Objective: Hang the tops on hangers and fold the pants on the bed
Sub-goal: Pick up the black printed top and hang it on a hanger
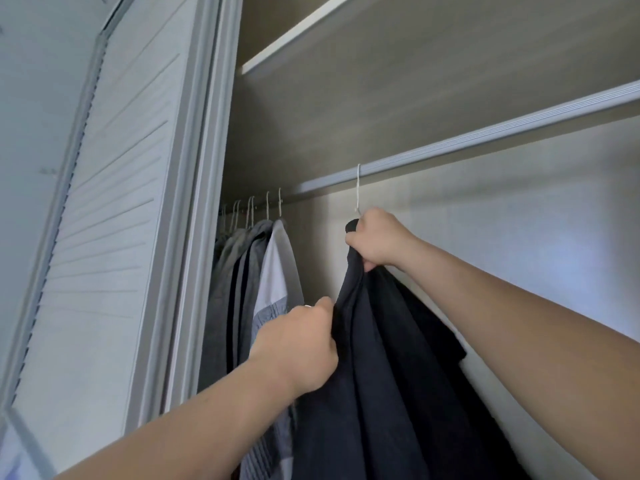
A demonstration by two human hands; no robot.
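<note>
right hand [375, 237] grips dark top [388, 358] at hanger [358, 188] neck | left hand [298, 344] pinches its front edge, lower | hook on rail [485, 136]

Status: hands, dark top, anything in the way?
Left hand grips dark top edge. Right hand grips its shoulder at the hanger hook, hook over rail. Hung shirts close on left.

Two hands are counted: left hand [298, 344], right hand [377, 237]. One dark top [398, 358], one rail [485, 135], one shelf [294, 36] and one louvred door [104, 237] are recorded.
</note>
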